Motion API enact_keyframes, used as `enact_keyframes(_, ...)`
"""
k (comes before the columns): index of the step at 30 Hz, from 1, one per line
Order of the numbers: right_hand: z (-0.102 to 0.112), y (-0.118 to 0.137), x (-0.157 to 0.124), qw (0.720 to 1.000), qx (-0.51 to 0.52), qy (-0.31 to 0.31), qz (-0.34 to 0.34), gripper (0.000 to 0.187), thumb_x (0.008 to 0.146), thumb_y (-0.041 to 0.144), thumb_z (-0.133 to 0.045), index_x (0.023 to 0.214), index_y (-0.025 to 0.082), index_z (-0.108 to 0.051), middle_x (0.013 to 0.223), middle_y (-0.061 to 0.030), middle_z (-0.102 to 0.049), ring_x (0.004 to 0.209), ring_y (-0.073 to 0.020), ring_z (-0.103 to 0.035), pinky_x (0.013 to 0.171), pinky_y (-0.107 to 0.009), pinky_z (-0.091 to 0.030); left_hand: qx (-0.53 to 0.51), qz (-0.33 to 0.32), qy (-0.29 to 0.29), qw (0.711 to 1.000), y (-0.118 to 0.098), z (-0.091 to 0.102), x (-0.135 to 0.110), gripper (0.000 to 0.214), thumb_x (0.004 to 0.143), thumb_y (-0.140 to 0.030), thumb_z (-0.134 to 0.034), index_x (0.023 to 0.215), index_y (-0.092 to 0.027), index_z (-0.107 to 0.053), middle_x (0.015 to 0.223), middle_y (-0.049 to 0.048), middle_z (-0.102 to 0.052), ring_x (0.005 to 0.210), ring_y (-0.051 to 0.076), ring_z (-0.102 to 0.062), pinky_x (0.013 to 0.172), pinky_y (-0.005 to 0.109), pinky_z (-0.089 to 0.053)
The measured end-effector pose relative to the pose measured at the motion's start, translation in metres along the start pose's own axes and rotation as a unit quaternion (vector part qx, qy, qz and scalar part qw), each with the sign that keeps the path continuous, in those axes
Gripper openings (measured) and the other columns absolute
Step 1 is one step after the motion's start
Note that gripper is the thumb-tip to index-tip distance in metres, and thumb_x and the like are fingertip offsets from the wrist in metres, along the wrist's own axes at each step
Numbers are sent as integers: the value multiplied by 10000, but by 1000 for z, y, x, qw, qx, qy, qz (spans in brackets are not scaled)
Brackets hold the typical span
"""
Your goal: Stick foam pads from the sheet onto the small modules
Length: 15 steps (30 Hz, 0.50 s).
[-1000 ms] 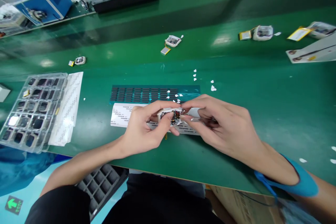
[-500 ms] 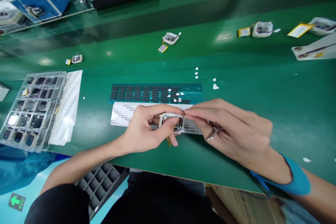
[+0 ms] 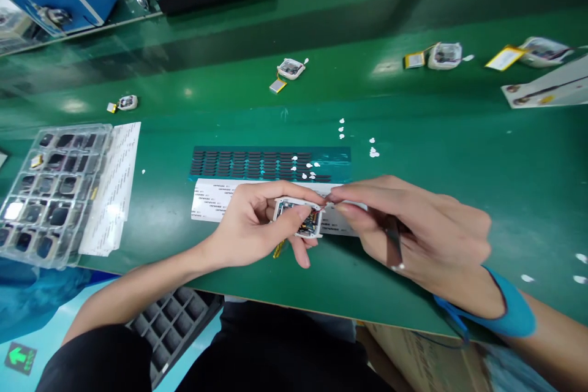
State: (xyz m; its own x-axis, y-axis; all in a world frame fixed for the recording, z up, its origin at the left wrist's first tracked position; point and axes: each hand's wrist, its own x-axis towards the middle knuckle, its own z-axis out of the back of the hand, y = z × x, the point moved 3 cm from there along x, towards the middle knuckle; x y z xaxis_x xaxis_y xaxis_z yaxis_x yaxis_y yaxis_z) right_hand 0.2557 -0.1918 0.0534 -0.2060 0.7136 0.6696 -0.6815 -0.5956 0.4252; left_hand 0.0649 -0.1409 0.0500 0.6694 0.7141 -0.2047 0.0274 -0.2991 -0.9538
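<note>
My left hand (image 3: 261, 223) is closed around a white smartwatch case (image 3: 278, 213), its thumb over the exposed circuit board. A yellow-edged battery (image 3: 278, 249) hangs below the case. At the case's upper right corner, my right hand (image 3: 413, 223) pinches a tiny dark piece (image 3: 331, 198), too small to make out. Thin red wire shows beside these fingertips. A metal tool that looks like tweezers (image 3: 394, 244) is tucked in the right palm. Under the hands lies a printed white sheet (image 3: 209, 201); behind it is a blue-green sheet with rows of dark strips (image 3: 243, 162).
Open watch cases with batteries lie along the back, one of them (image 3: 291, 68) in the middle. A clear tray of watch parts (image 3: 55, 184) stands at left beside white printed paper (image 3: 114, 196). White stickers (image 3: 373, 152) dot the table. A blue wristband (image 3: 509, 306) with a cord circles my right wrist.
The watch case has tilted slightly in my left hand, and its battery has swung left. The tweezers in my right palm have turned to point downward. The view has shifted slightly.
</note>
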Motion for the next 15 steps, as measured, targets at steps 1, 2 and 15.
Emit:
enact_keyframes(1,0,2,0,1000,-2,13,4,298,1034,81,-704,1225,309,-697,1007,12,-813,800,-166,-787,610,-268,-605,-1,1,-4,1000,1,1,1,303,981,-416,-789,1100,-138,-774,829,11,-767,588,143,-783,758,264,-740)
enact_keyframes(2,1,4,0,1000,-7,24,10,293,1034,89,-715,1227,308,-700,1007,10,-813,808,-165,-789,613,-263,-608,-1,1,-6,1000,2,1,1,291,981,-406,-788,1096,-139,-773,812,5,-759,588,144,-783,759,264,-740)
enact_keyframes(15,5,1,-3,998,-30,46,26,258,1046,110,-713,1244,275,-712,1079,-3,-819,843,-141,-796,613,-218,-605,1,-33,-22,999,3,0,2,170,995,-288,-752,1059,-130,-765,787,1,-771,618,149,-799,755,224,-719)
